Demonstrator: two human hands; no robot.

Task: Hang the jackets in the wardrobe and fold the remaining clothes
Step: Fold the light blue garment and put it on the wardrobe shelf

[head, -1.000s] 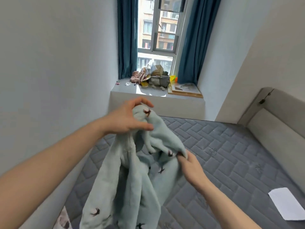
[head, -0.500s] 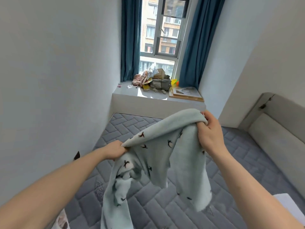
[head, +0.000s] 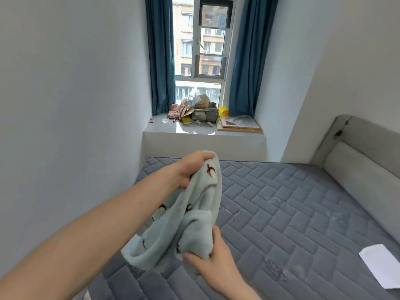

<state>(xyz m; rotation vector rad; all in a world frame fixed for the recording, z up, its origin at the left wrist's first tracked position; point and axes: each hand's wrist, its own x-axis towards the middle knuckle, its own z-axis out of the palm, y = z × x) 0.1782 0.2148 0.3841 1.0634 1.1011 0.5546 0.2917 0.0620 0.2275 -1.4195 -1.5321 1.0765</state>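
Note:
A pale blue fleece garment [head: 190, 217] with small dark bird prints hangs bunched in the air above the grey quilted mattress [head: 292, 213]. My left hand [head: 190, 167] grips its upper end, fingers curled over the fabric. My right hand [head: 207, 260] holds the lower bunched end from below, thumb pressed on the cloth. The garment sags between both hands, and its shape is hidden in the folds.
A white sheet of paper [head: 383, 267] lies on the mattress at the right. A padded grey headboard [head: 365, 161] runs along the right side. The window ledge [head: 194, 131] holds a pile of clutter and a wooden frame. A bare wall stands close on the left.
My right hand has dropped from high on the right to low near me, now holding the lower end. My left hand has risen to hold the garment's top. The cloth is more bunched.

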